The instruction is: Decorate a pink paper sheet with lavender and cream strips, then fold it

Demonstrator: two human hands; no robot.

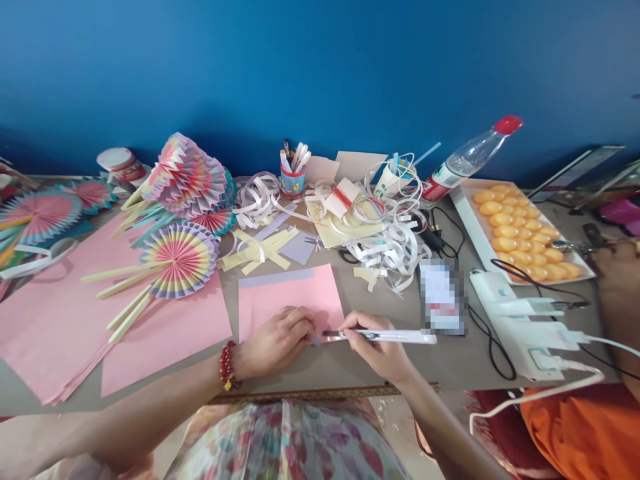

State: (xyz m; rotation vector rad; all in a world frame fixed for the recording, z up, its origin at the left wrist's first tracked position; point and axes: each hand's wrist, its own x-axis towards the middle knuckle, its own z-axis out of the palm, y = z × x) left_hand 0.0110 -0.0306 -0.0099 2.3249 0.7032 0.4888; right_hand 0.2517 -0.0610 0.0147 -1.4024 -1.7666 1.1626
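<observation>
A sheet of pink paper (295, 293) lies in front of me, with a lilac strip along its far edge. My left hand (277, 341) rests on its near part, fingers bent and pressed together, holding it against the table. Closed around a white utility knife (405, 336) is my right hand (377, 350). The knife's dark blade end points left and touches the near right part of the paper, just beside my left fingertips. What lies beneath my left fingers is hidden.
Folded paper fans (183, 260) and large pink sheets (45, 320) lie at left. Paper strips (390, 247), a pen cup (293, 181) and a bottle (463, 163) stand behind. A phone (443, 297), a power strip (515, 327) and a tray (473, 213) are at right, near another person's arm (620, 300).
</observation>
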